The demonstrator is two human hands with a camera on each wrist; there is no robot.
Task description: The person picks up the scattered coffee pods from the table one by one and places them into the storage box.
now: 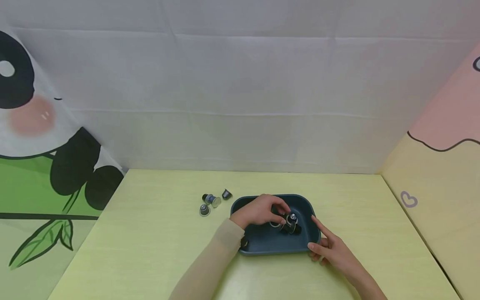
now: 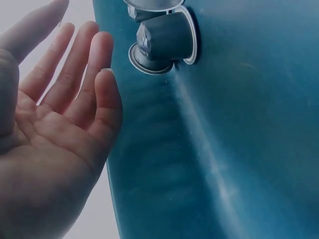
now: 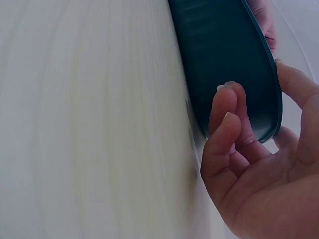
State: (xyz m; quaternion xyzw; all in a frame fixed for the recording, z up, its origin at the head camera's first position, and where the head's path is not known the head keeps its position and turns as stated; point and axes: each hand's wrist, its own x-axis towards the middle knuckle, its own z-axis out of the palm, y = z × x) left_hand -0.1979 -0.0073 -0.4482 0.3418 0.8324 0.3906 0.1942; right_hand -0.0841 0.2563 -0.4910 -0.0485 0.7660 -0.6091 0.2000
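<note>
A dark teal tray (image 1: 264, 243) stands on the table, with several dark coffee capsules (image 1: 296, 228) grouped in its right half. Over the tray, my left hand (image 1: 258, 211) has its fingers loosely bent above the capsules. The left wrist view shows nothing in its palm, and a dark capsule (image 2: 169, 37) with a silver rim lies past the fingertips. My right hand (image 1: 333, 252) grips the tray's right end, thumb at the near corner. In the right wrist view its fingers curl against the tray wall (image 3: 224, 55).
Left of the tray, several more capsules lie on the pale table: a grey one (image 1: 204, 210), a dark one (image 1: 226, 194), and a cluster (image 1: 211, 200) between them. A white cloth wall (image 1: 240, 137) rises behind the table. Printed panels flank both sides.
</note>
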